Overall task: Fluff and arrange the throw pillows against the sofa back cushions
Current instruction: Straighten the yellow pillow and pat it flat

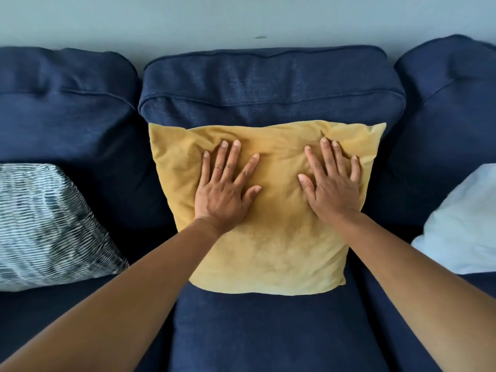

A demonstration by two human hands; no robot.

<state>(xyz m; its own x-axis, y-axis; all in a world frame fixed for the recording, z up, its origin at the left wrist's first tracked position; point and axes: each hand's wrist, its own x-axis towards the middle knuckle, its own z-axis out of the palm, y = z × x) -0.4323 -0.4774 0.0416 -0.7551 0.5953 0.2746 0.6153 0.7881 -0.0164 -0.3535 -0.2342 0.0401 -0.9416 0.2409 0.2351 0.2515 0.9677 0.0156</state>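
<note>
A mustard-yellow throw pillow [268,245] leans upright against the middle navy back cushion [271,87] of the sofa. My left hand [225,189] lies flat on the pillow's left half, fingers spread. My right hand [331,183] presses flat on its right half, fingers apart. Neither hand grips the fabric. A black-and-white striped pillow [45,224] rests at the left back cushion [64,108]. A white pillow [464,221] sits at the right, partly cut off by the frame edge.
The navy seat cushion [268,331] stretches toward me below the yellow pillow. A right back cushion [451,103] stands behind the white pillow. A pale grey wall [241,20] rises behind the sofa.
</note>
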